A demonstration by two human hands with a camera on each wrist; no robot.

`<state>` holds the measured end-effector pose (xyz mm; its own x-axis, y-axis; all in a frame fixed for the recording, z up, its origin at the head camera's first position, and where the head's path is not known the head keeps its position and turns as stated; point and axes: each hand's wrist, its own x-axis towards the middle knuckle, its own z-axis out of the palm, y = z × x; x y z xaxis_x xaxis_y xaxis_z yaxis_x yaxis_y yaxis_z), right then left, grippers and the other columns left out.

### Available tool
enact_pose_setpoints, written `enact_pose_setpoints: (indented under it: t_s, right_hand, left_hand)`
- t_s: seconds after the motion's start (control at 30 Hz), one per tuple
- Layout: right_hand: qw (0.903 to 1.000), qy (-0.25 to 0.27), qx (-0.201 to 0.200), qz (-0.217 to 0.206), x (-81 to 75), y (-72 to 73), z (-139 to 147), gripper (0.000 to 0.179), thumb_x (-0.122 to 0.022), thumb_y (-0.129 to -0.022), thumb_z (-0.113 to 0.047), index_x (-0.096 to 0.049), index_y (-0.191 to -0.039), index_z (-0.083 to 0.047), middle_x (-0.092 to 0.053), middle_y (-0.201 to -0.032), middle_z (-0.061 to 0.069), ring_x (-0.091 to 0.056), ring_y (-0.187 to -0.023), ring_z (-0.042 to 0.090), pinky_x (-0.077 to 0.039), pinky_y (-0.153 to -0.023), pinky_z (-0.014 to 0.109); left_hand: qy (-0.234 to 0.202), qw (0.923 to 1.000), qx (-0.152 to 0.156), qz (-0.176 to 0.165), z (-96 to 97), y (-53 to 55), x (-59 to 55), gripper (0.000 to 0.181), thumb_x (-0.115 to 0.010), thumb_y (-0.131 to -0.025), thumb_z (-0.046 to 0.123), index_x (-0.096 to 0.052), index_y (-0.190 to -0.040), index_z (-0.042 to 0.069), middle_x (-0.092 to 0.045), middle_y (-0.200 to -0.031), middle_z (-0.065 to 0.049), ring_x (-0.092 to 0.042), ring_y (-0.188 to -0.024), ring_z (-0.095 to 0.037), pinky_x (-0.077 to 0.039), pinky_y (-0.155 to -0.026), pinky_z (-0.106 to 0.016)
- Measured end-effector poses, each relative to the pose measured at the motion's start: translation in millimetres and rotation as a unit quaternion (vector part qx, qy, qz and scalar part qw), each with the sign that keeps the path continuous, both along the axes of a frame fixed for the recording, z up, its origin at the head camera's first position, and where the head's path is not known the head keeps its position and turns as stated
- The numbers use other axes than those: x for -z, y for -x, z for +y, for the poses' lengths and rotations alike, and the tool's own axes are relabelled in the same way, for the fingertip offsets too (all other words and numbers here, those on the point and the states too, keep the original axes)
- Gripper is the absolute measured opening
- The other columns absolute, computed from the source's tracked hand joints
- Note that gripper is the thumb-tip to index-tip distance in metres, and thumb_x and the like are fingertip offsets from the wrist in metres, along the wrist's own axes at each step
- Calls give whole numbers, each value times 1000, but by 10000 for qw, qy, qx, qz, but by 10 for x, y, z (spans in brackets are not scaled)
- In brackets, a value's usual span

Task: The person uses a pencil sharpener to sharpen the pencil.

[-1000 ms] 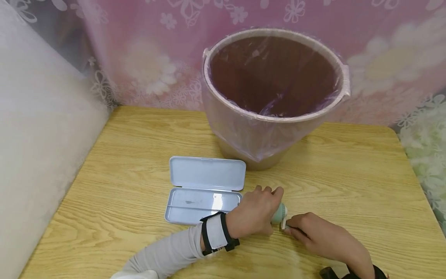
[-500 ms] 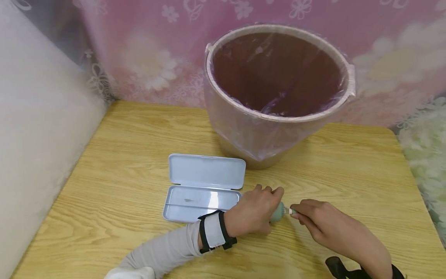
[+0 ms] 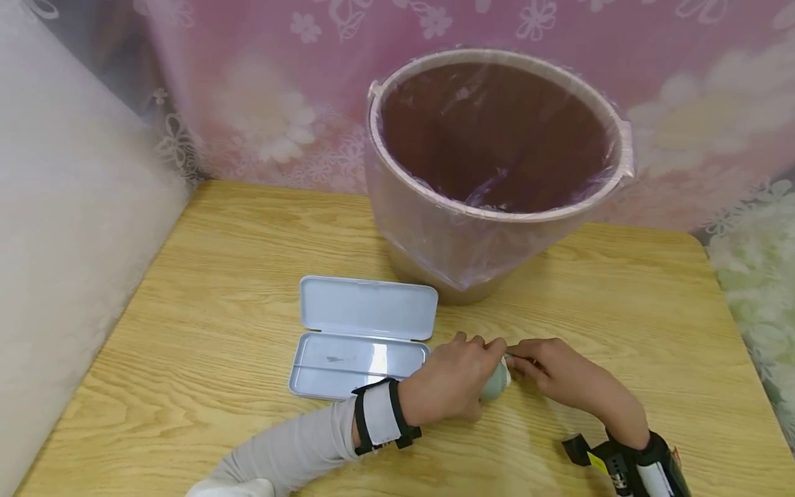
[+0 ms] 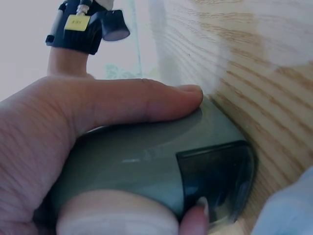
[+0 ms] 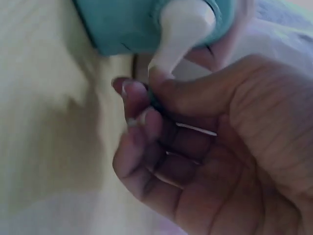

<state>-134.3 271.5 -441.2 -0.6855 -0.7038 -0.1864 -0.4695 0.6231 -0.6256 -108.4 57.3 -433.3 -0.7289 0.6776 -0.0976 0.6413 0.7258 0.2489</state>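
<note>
A green pencil sharpener (image 3: pixel 495 385) stands on the table, mostly covered by my left hand (image 3: pixel 450 379) in the head view. In the left wrist view, that hand grips the sharpener's green body (image 4: pixel 137 152) with the thumb along it; a dark see-through window (image 4: pixel 212 176) and a cream rounded part (image 4: pixel 117 215) show. My right hand (image 3: pixel 562 376) pinches the end of the crank between thumb and fingers. Its white crank arm (image 5: pixel 178 39) appears in the right wrist view; the fingers hide the knob. Whether a pencil is inside cannot be seen.
A pale blue pencil case (image 3: pixel 368 307) lies with its lid up, left of the sharpener, with a small dark mark in its tray. Behind stands a large bucket (image 3: pixel 435 235) lined with thin plastic. Floral curtains (image 3: pixel 261 110) border the wooden table (image 3: pixel 186 331).
My right hand has swung the crank round, from below the sharpener's end, out to the right, then up beside my left fingers. The left hand keeps its grip in place.
</note>
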Motion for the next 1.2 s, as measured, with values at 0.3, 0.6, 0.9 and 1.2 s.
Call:
enact_pose_setpoints:
  t_s: [0.3, 0.6, 0.9, 1.2]
  right_hand:
    - [9997, -157, 138, 85, 161, -311, -114, 18, -55, -101, -3, -66, -91, -11, -47, -70, -13, -37, -61, -5, -35, -58, 20]
    - [9994, 67, 113, 312, -61, -719, 31, 12, -58, -103, -10, -67, -100, -17, -46, -75, -23, -42, -68, -11, -41, -60, 17]
    - [9941, 428, 111, 987, -279, -576, 74, 16, -61, -99, -3, -69, -110, -12, -53, -80, -22, -42, -67, -12, -41, -58, 15]
    - [9872, 859, 291, 1313, -195, -201, 73, 24, -63, -96, 1, -72, -113, -14, -55, -79, -19, -43, -67, -9, -40, -59, 17]
  left_hand:
    - [-27, 9997, -174, 178, 0, -22, 18, 53, -87, -67, 29, -50, -101, 14, -58, -82, 2, -54, -69, -15, -42, -51, -21]
    - [172, 9994, -253, 170, 66, -46, 33, 52, -85, -68, 33, -49, -101, 15, -56, -80, 4, -54, -69, -14, -41, -47, -22]
    - [99, 9998, -158, 54, 37, -37, 7, 52, -86, -70, 30, -52, -106, 16, -60, -83, 3, -55, -71, -14, -42, -50, -22]
    - [69, 9999, -72, 132, 31, -22, 5, 55, -87, -69, 31, -54, -110, 16, -64, -88, 2, -59, -75, -14, -47, -56, -22]
